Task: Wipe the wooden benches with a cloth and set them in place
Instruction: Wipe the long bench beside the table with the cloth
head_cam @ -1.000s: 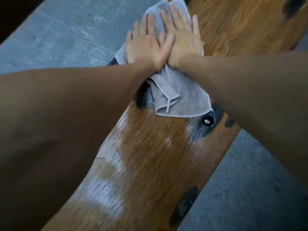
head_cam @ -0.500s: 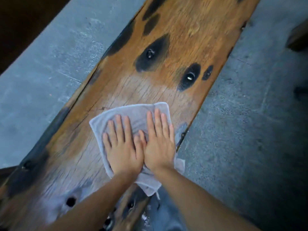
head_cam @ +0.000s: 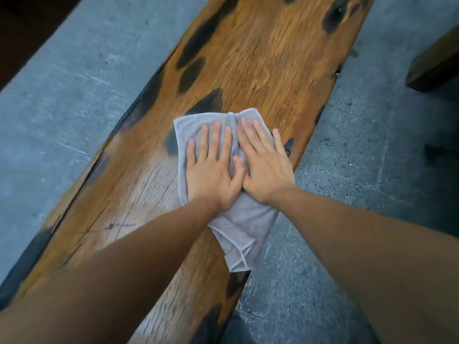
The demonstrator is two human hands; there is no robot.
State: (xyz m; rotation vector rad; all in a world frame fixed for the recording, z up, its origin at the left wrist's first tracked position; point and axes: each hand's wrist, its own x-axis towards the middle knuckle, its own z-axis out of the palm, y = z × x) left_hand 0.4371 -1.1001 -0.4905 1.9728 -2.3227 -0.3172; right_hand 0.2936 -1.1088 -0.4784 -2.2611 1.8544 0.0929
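Two hands are lying flat, side by side, near the middle of the frame: your left hand (head_cam: 213,175) and your right hand (head_cam: 267,167) are both pressing down on a grey cloth (head_cam: 238,234), fingers (head_cam: 215,140) stretched open and spread, gripping nothing. Your thumbs are touching each other where the two hands meet. The cloth is lying on the wooden worktop (head_cam: 260,58), a long plank bench running from the lower left of the frame up to the upper right, its brown grain marked with dark patches. The cloth's far edge is showing just beyond your fingertips, and its loose hemmed tail is trailing back under your wrists toward the lower middle, hanging over the bench's right edge. A pale patch is showing on the wood left of the cloth. Grey stone floor (head_cam: 62,95) is lying on both sides of the bench. Another piece of brown wood (head_cam: 437,63) is sitting at the right edge of the frame.
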